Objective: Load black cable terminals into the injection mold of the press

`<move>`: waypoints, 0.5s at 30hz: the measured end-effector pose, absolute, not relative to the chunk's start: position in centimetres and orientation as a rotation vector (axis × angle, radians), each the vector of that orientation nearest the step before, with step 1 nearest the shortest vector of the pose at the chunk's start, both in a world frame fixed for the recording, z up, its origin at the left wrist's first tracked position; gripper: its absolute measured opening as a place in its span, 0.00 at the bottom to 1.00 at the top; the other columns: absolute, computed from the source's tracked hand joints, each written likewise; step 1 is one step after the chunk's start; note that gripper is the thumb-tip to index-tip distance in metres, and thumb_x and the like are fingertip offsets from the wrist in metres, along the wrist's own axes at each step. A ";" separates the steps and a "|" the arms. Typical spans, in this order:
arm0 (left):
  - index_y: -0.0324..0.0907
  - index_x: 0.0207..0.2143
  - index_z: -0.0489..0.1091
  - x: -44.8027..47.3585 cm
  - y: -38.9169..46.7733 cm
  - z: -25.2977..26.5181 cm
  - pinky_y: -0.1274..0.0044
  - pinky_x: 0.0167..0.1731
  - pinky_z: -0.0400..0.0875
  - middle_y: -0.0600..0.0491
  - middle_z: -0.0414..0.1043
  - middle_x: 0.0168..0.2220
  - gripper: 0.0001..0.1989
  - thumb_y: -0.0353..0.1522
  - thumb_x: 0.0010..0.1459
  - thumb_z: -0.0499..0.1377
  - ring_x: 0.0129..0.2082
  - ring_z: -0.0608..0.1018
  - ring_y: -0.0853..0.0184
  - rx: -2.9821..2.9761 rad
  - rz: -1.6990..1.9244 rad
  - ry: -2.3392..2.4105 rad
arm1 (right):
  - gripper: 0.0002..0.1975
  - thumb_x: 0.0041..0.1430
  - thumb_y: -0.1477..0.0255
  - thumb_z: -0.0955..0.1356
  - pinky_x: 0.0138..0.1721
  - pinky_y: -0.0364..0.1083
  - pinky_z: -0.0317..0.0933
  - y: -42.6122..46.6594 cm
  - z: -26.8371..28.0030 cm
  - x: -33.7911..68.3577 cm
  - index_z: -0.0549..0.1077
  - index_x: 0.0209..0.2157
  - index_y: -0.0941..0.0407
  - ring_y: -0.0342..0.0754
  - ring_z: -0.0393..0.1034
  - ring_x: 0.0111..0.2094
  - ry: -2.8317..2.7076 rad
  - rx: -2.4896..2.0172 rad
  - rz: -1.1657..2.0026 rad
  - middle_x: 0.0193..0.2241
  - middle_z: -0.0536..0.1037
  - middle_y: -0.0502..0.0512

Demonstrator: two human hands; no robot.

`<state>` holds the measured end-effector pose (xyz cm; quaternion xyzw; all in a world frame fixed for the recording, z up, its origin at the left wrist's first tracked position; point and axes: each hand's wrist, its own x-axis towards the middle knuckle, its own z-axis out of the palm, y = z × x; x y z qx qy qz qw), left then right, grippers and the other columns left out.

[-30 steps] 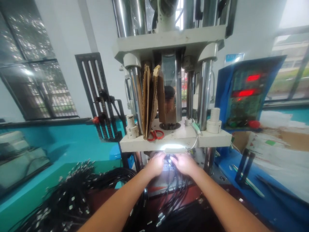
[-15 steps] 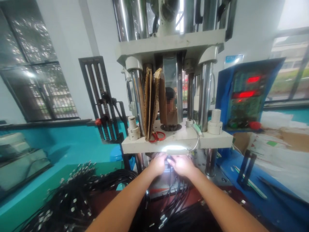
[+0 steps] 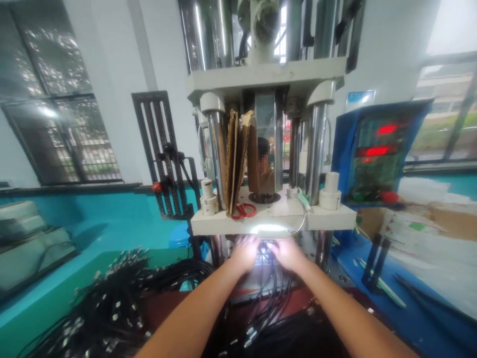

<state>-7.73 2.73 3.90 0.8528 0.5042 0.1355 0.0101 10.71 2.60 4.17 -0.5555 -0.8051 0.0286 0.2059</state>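
Both my hands reach under the white platen (image 3: 335, 219) of a vertical press, into a brightly lit gap. My left hand (image 3: 246, 253) and my right hand (image 3: 286, 254) sit side by side, fingers down on the ends of several black cables (image 3: 270, 293) that run back toward me. The glare from the lamp (image 3: 270, 230) hides the fingertips, so the grip on the cable ends is unclear. A big heap of black cables with metal plugs (image 3: 112, 308) lies to my left.
Red scissors (image 3: 243, 211) and folded cardboard (image 3: 236, 159) rest on the platen between chrome columns (image 3: 315, 149). A blue control box with red displays (image 3: 376, 154) stands right. Papers and cardboard (image 3: 428, 233) lie on the blue bench at right.
The view has shifted slightly, the press now sitting a little more to the right. My hands stay at the lit gap, with small finger movements on the cable ends.
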 end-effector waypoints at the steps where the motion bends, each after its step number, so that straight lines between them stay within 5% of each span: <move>1: 0.43 0.60 0.60 -7.7 2.5 4.0 0.62 0.63 0.52 0.47 0.60 0.62 0.28 0.25 0.56 0.50 0.62 0.62 0.58 2.689 0.424 1.535 | 0.23 0.65 0.63 0.59 0.57 0.53 0.52 2.5 4.1 11.1 0.68 0.58 0.55 0.57 0.63 0.56 -2.238 -1.542 0.067 0.54 0.72 0.63; 15: 0.44 0.61 0.58 -6.1 2.8 3.0 0.59 0.63 0.48 0.46 0.62 0.61 0.23 0.31 0.63 0.46 0.61 0.61 0.56 2.722 0.490 1.510 | 0.25 0.66 0.58 0.58 0.59 0.52 0.48 2.6 2.8 11.8 0.69 0.58 0.55 0.56 0.60 0.57 -2.280 -1.536 0.069 0.55 0.71 0.62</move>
